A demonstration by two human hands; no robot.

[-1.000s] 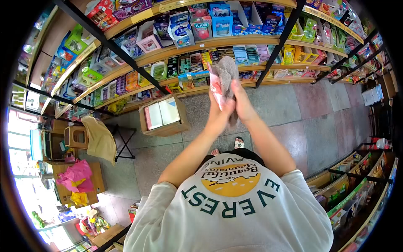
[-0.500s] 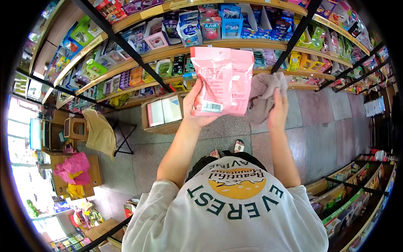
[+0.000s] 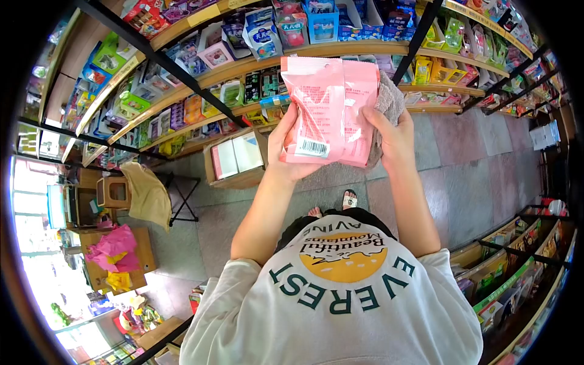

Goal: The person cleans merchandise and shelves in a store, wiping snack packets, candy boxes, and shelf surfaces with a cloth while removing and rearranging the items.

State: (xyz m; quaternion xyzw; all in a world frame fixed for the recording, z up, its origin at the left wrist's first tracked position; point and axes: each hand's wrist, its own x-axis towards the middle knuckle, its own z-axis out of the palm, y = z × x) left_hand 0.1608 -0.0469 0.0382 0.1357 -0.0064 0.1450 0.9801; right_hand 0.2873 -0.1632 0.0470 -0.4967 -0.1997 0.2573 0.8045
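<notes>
A pink plastic packet (image 3: 331, 115) with printed text and a barcode is held up in front of my chest, its back face toward me. My left hand (image 3: 285, 149) grips its lower left edge, fingers behind it. On the right side, my right hand (image 3: 394, 139) pinches the packet with the thumb on its front. A grey-brown cloth (image 3: 389, 100) is in the same hand, bunched behind the packet's right edge and partly hidden by it.
Shelves (image 3: 243, 66) of packaged sweets run across the front. An open cardboard box (image 3: 237, 159) stands on the floor at left, near a folding stand (image 3: 182, 201) with a tan cloth (image 3: 146, 194). Low racks (image 3: 511, 286) are at right, and a pink bag (image 3: 115, 248) lies farther left.
My right hand has moved in from the right with the cloth and now grips the packet's right edge. The cloth has gone partly behind the packet.
</notes>
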